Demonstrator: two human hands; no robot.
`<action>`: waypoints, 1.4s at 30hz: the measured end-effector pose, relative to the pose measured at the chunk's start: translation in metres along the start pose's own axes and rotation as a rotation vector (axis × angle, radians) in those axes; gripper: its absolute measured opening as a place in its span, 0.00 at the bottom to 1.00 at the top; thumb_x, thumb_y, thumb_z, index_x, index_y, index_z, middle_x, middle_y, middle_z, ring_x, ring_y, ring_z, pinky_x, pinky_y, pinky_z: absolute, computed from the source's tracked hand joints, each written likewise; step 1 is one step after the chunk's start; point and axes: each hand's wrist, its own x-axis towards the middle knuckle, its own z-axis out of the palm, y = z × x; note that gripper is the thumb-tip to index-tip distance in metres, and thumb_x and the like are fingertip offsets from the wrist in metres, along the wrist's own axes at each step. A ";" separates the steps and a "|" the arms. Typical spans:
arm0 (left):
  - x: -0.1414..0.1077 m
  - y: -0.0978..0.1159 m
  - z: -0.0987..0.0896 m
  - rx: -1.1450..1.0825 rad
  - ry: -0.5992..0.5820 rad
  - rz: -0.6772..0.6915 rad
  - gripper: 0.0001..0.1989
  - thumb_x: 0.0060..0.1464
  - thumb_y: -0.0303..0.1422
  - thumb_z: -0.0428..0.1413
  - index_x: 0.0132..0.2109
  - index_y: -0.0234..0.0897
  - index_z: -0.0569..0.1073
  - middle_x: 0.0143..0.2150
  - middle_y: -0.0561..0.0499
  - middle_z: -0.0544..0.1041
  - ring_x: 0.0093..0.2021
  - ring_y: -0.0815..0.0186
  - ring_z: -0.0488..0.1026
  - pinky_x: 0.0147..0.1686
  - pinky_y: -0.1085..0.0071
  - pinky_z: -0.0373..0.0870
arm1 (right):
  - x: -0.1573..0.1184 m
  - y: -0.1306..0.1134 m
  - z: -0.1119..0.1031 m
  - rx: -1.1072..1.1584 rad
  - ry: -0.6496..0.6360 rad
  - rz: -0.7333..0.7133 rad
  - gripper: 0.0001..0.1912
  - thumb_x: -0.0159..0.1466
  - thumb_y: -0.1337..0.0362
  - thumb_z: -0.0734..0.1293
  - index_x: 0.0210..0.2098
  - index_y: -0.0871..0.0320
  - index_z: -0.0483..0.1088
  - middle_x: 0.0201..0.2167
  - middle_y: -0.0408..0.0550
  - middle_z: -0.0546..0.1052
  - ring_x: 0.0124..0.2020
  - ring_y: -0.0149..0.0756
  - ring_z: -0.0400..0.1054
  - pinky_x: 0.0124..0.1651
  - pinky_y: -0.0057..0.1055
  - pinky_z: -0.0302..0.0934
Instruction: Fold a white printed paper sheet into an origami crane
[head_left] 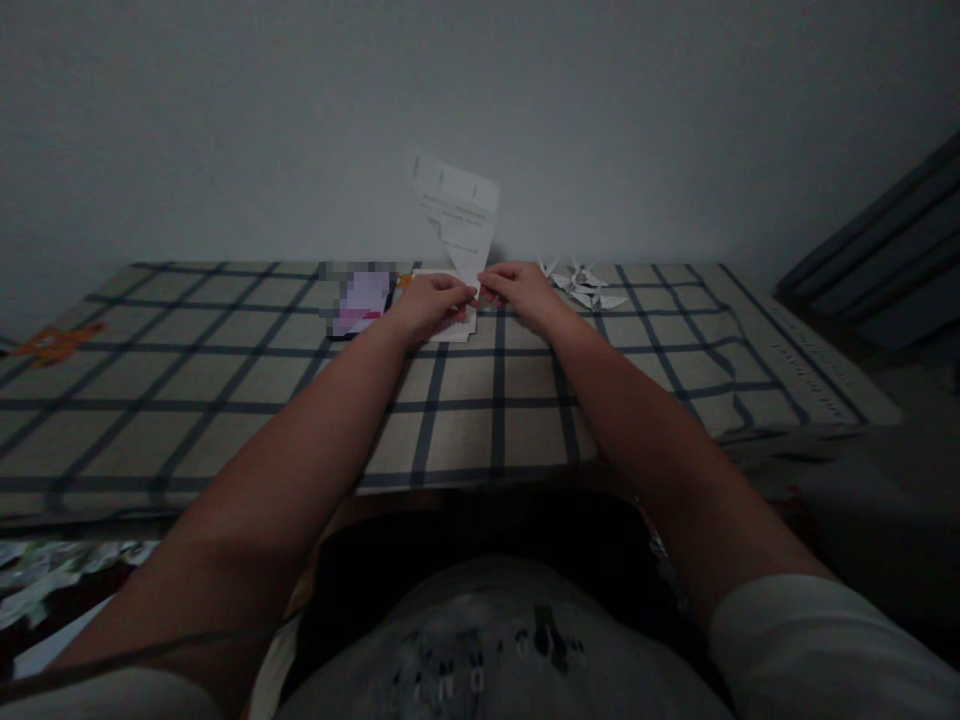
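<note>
A sheet of printed paper [461,205] stands up from my fingertips, its lower end narrowing to where both hands pinch it. My left hand [435,305] is closed on the paper's lower left side. From the right, my right hand [521,290] pinches the same lower end, thumb and fingers together. Beneath the hands lies a small stack of white paper [452,334], partly covered by my left hand. Several folded white paper cranes [589,285] rest on the cloth just right of my right hand.
A phone [362,300] with a lit, blurred screen lies left of my left hand. The table has a checked tablecloth [465,420] with orange printed figures at its left. A pale wall [262,130] rises behind, and dark folded fabric [892,240] hangs at the right.
</note>
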 end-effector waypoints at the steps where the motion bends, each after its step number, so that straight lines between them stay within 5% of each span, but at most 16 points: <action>1: 0.000 0.000 0.000 -0.010 -0.012 0.009 0.06 0.50 0.30 0.67 0.28 0.33 0.79 0.26 0.50 0.79 0.22 0.74 0.69 0.24 0.77 0.67 | 0.000 0.000 0.000 -0.002 0.007 -0.002 0.11 0.68 0.62 0.70 0.30 0.60 0.76 0.26 0.42 0.77 0.27 0.27 0.65 0.34 0.27 0.58; 4: 0.000 -0.001 -0.001 -0.017 -0.057 0.033 0.06 0.50 0.32 0.67 0.31 0.33 0.81 0.31 0.48 0.82 0.25 0.73 0.72 0.29 0.76 0.73 | -0.001 -0.002 0.000 -0.013 0.022 -0.010 0.11 0.68 0.62 0.71 0.30 0.60 0.76 0.26 0.42 0.76 0.27 0.28 0.65 0.34 0.27 0.58; 13: -0.001 -0.002 -0.003 0.061 -0.065 0.012 0.07 0.50 0.33 0.67 0.31 0.34 0.80 0.29 0.49 0.81 0.23 0.74 0.71 0.25 0.78 0.68 | -0.002 -0.005 0.000 -0.015 0.026 -0.017 0.13 0.68 0.62 0.71 0.28 0.61 0.76 0.24 0.41 0.74 0.27 0.28 0.64 0.33 0.28 0.55; 19: -0.007 0.006 0.001 0.064 -0.077 -0.001 0.05 0.50 0.31 0.66 0.31 0.34 0.80 0.33 0.49 0.83 0.26 0.74 0.70 0.30 0.76 0.73 | -0.002 -0.004 0.001 -0.007 0.035 -0.011 0.13 0.68 0.63 0.70 0.27 0.60 0.75 0.24 0.41 0.74 0.27 0.28 0.64 0.35 0.28 0.56; 25: -0.002 0.000 -0.004 0.118 -0.104 -0.004 0.07 0.50 0.35 0.68 0.30 0.35 0.82 0.23 0.50 0.77 0.21 0.73 0.68 0.20 0.77 0.59 | -0.002 -0.006 0.000 -0.031 0.022 -0.026 0.13 0.68 0.62 0.70 0.27 0.59 0.74 0.24 0.41 0.73 0.27 0.29 0.63 0.36 0.29 0.58; 33: -0.004 -0.001 0.000 0.097 -0.087 0.016 0.06 0.47 0.30 0.69 0.29 0.36 0.79 0.24 0.52 0.76 0.23 0.72 0.68 0.25 0.76 0.66 | -0.002 -0.006 -0.001 -0.077 0.025 -0.014 0.13 0.69 0.60 0.70 0.29 0.59 0.74 0.27 0.42 0.75 0.29 0.29 0.65 0.38 0.28 0.60; 37: -0.005 0.005 0.002 0.013 -0.030 0.030 0.08 0.48 0.31 0.68 0.34 0.37 0.77 0.28 0.53 0.76 0.27 0.70 0.71 0.28 0.74 0.73 | -0.003 -0.007 -0.001 -0.060 0.020 0.014 0.11 0.68 0.62 0.70 0.29 0.60 0.75 0.26 0.41 0.75 0.28 0.28 0.64 0.36 0.27 0.59; 42: 0.005 0.005 -0.002 -0.104 0.194 0.080 0.15 0.51 0.40 0.69 0.39 0.37 0.75 0.35 0.50 0.80 0.32 0.67 0.77 0.29 0.74 0.74 | -0.005 -0.006 0.000 -0.046 -0.103 0.033 0.09 0.66 0.65 0.71 0.29 0.61 0.76 0.23 0.40 0.75 0.27 0.28 0.65 0.35 0.27 0.59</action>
